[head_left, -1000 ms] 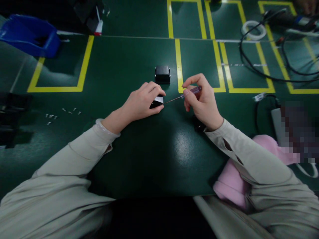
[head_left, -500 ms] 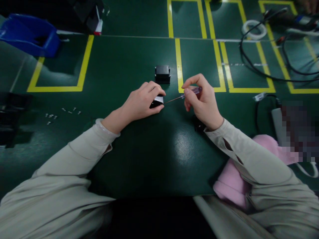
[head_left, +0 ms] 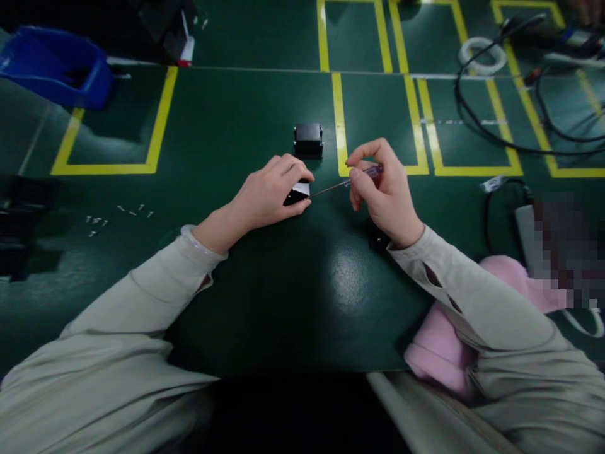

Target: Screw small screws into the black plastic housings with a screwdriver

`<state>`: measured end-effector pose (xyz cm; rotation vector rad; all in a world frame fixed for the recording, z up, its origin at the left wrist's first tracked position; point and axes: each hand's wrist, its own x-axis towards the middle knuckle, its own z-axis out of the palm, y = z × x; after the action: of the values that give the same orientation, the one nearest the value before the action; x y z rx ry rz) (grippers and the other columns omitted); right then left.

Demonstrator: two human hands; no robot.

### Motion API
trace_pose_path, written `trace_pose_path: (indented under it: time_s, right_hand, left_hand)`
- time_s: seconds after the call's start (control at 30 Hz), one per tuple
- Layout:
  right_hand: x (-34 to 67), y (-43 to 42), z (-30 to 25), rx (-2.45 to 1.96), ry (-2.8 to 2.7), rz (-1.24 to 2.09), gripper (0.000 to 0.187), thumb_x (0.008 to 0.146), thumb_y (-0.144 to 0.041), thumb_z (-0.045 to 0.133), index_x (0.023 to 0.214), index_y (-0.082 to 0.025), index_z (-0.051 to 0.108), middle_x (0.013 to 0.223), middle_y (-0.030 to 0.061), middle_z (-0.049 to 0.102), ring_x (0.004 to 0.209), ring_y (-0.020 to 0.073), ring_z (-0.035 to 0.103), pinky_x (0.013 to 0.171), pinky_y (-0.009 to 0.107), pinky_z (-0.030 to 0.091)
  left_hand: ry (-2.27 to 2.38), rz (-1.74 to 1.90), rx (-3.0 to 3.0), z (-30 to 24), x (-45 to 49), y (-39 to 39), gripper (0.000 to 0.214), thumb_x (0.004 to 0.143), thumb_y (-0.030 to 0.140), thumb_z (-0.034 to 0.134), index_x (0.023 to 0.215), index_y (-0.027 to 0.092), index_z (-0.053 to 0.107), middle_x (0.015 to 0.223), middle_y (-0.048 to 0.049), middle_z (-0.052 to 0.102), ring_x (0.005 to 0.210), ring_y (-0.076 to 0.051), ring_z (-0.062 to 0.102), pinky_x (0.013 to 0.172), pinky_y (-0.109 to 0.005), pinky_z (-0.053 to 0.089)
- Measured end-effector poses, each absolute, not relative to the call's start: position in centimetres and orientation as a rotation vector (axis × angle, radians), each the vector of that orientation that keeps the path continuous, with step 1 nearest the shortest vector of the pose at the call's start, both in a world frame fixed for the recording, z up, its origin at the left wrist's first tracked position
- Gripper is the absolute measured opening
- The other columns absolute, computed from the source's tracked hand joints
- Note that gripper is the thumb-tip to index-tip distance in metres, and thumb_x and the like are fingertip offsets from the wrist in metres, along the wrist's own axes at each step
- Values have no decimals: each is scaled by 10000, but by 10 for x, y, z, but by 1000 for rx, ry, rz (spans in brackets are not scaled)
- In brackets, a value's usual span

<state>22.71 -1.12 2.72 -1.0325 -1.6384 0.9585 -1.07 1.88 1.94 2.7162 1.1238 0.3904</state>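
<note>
My left hand [head_left: 278, 190] is closed around a small black block [head_left: 297, 193], fingers over its far side and thumb along the near side. Most of the block is hidden under the hand. In my right hand [head_left: 380, 189] is a screwdriver [head_left: 373, 171] with a clear purplish handle, pinched between thumb and fingers. Its thin shaft points left, and the tip meets the block's right end beside my left thumb. Just beyond my left hand stands a similar black block [head_left: 309, 140] with screws at its sides. A dark part [head_left: 377, 236] lies partly hidden beneath my right wrist.
Several loose screws [head_left: 97, 221] lie on the green table [head_left: 265, 302] at left. A blue bin [head_left: 57, 66] stands at the far left, dark parts [head_left: 23, 221] below it. At right are a tape roll [head_left: 482, 55], black cables [head_left: 472, 120] and a pink cloth item [head_left: 439, 353].
Almost nothing differs. My right hand and the screwdriver have shifted very slightly; the tip stays at the block's right end, and my left hand holds still.
</note>
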Motion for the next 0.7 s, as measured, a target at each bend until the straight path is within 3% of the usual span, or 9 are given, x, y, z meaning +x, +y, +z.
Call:
trace_pose_path:
  time_s: [0.23, 0.5, 0.7]
  right_hand:
    - [228, -11, 25, -1063, -1651, 940, 317, 982, -574, 526, 937, -261, 500, 554, -85, 401, 415, 61, 423, 386, 239, 295]
    - [227, -12, 24, -1043, -1671, 849, 257, 978, -514, 563, 1063, -283, 490, 693, -58, 489, 483, 66, 444, 423, 242, 374]
    - [228, -13, 26, -1053, -1689, 864, 289, 993, -550, 518, 983, -261, 513, 573, -81, 440, 435, 68, 434, 409, 244, 347]
  left_hand:
    - [1126, 393, 2713, 20, -11, 18, 360, 928, 355, 595, 1246, 191, 557, 1293, -121, 596, 1208, -307, 569, 972, -466, 531]
    - [1128, 383, 2716, 21, -10, 18, 356, 932, 349, 589, 1248, 189, 556, 1292, -121, 596, 1204, -306, 573, 950, -453, 537]
    - [1115, 389, 2734, 20, -11, 19, 364, 938, 364, 589, 1250, 179, 556, 1291, -124, 598, 1197, -304, 574, 959, -453, 535]
